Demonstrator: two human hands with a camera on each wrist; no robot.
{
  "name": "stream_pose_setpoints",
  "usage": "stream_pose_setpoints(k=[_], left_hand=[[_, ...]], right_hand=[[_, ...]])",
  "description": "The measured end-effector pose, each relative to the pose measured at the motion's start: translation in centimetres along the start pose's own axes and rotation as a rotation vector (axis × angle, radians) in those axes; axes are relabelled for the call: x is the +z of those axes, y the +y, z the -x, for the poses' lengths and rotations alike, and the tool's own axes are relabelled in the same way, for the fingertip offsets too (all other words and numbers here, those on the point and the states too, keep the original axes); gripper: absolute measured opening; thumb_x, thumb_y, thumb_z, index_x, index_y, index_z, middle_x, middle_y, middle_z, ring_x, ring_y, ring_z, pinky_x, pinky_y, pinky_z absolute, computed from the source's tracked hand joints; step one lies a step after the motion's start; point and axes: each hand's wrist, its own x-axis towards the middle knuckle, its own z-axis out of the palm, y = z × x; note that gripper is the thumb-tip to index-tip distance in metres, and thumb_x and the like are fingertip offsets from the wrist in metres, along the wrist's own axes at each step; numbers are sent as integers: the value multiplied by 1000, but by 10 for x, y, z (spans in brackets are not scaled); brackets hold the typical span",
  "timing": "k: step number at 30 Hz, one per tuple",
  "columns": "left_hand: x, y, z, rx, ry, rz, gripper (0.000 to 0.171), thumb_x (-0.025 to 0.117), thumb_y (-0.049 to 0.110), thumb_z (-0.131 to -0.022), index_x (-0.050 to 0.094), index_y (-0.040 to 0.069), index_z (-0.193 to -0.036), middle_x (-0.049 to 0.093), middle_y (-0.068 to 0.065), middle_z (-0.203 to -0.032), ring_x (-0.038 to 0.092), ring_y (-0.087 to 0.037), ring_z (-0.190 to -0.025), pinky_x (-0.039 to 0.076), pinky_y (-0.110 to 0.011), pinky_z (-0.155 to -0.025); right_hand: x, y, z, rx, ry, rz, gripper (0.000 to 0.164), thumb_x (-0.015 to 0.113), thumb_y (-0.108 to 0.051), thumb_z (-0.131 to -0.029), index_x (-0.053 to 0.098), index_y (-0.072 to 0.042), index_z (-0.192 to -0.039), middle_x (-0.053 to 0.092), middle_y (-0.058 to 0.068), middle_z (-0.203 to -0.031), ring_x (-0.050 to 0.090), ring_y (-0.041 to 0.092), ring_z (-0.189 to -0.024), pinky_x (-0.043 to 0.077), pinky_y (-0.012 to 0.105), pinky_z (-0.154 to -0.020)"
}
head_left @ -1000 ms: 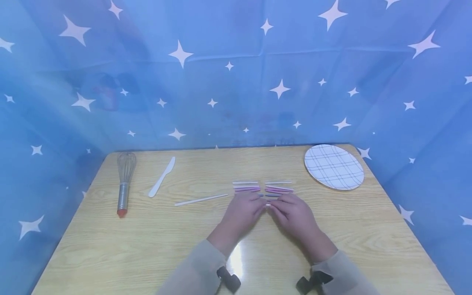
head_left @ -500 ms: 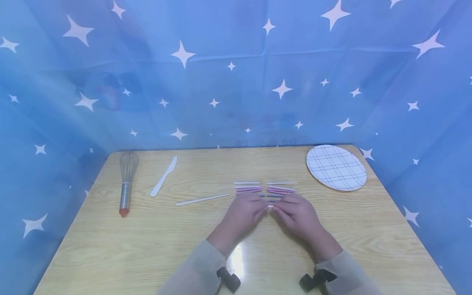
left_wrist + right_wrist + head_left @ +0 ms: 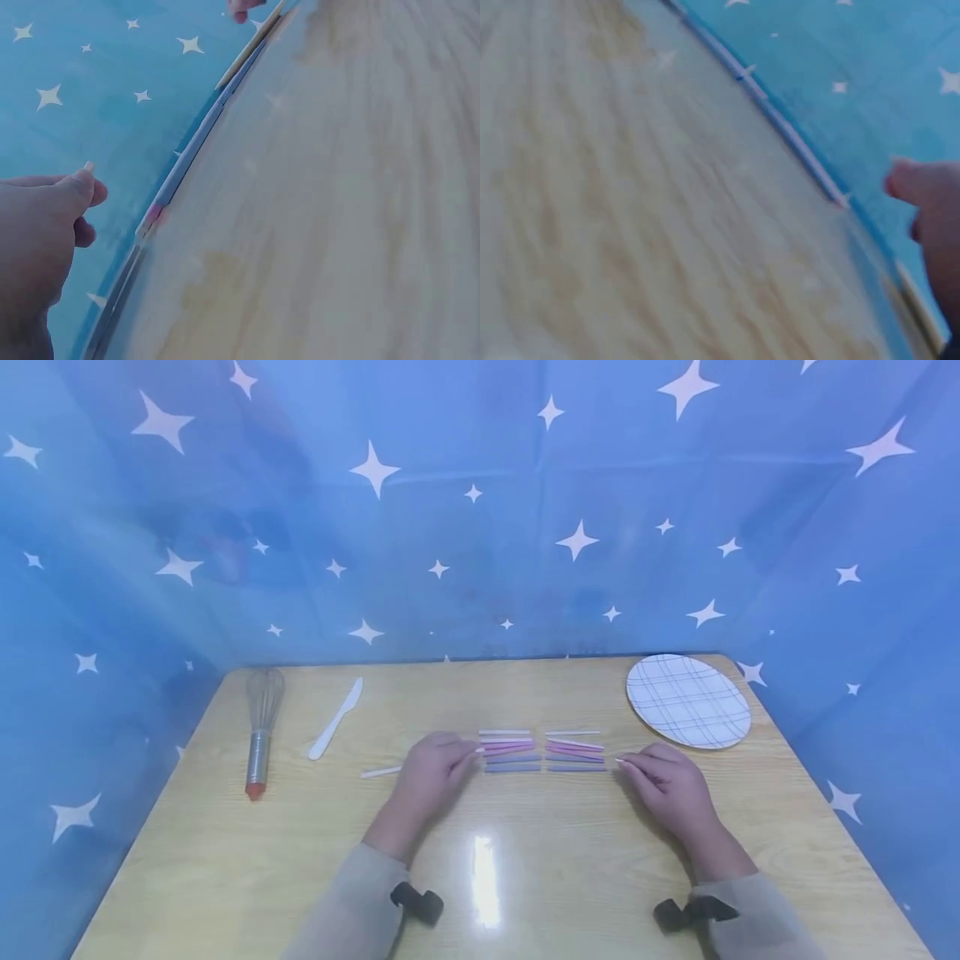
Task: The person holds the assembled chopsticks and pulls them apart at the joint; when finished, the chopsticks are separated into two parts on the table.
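Note:
In the head view my left hand [image 3: 432, 777] pinches a thin white stick [image 3: 480, 750], only its pale tip showing past the fingertips. The left wrist view also shows this white tip [image 3: 89, 166] between thumb and finger. To the right, my right hand [image 3: 670, 789] has thumb and fingers pinched on a second white stick [image 3: 619, 761], mostly hidden in the grip. Between the hands lie two side-by-side stacks of short sticks: white sticks [image 3: 504, 732] at the back, pink sticks [image 3: 573, 747] in the middle, blue-purple sticks [image 3: 576, 769] nearest me.
A longer white stick [image 3: 381, 772] lies partly behind the left hand. Farther left are a white plastic knife [image 3: 335, 719] and a metal whisk [image 3: 258, 752]. A checked white plate [image 3: 688, 702] sits at the back right, near the table's [image 3: 570, 868] edge.
My hands have drawn apart, left hand leftward and right hand rightward, from where they met around a white piece. The blue-purple sticks are uncovered, and the long white stick is now partly covered.

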Motion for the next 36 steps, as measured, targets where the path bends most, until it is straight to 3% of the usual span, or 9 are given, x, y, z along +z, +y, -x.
stream_pose_setpoints(k=[3, 12, 18, 21, 25, 28, 36], left_hand=[[4, -4, -4, 37, -15, 4, 21, 72, 23, -104, 82, 12, -119, 77, -2, -101, 69, -22, -100, 57, -40, -97], [19, 23, -10, 92, -81, 0, 16, 71, 25, -105, 83, 17, -111, 78, 5, -103, 70, -16, -101, 55, -35, -100], [30, 37, -11, 43, -127, 29, 28, 59, 29, -111, 77, 21, -129, 74, 7, -131, 69, -18, -121, 51, -38, -109], [34, 41, -12, 45, -124, 26, 23, 59, 29, -111, 77, 20, -123, 75, 6, -125, 69, -17, -118, 51, -37, -108], [40, 41, -11, 121, -77, -44, 10, 70, 28, -105, 77, 20, -104, 74, 7, -107, 67, -15, -104, 52, -36, -101], [44, 41, -11, 157, -63, -106, 10, 77, 30, -101, 79, 21, -103, 73, 8, -106, 65, -14, -103, 51, -37, -97], [50, 45, -11, 123, -67, -190, 11, 78, 31, -99, 82, 22, -101, 73, 8, -101, 64, -15, -100, 50, -37, -94]], right_hand=[[-1, 1, 1, -12, -53, -31, 18, 86, 2, -81, 85, -8, -95, 70, -6, -84, 59, 13, -80, 49, 27, -73], [24, -23, -9, -7, -129, -57, 22, 92, -5, -80, 87, -16, -98, 74, -9, -91, 66, 14, -87, 52, 21, -81], [34, -35, -13, 12, -154, -50, 22, 90, -7, -83, 85, -15, -103, 76, -7, -95, 66, 13, -88, 55, 29, -78], [38, -37, -15, -17, -164, -49, 18, 89, -9, -84, 84, -16, -99, 77, -8, -96, 66, 13, -88, 54, 32, -78], [44, -36, -17, -85, -164, -38, 14, 90, -15, -84, 84, -17, -95, 77, -8, -96, 62, 16, -87, 48, 33, -78], [47, -34, -17, -106, -151, -29, 12, 90, -18, -83, 84, -18, -94, 77, -7, -96, 59, 19, -90, 44, 35, -82], [49, -34, -16, -90, -138, -6, 11, 90, -19, -82, 84, -19, -92, 74, -7, -93, 55, 19, -90, 41, 39, -80]])
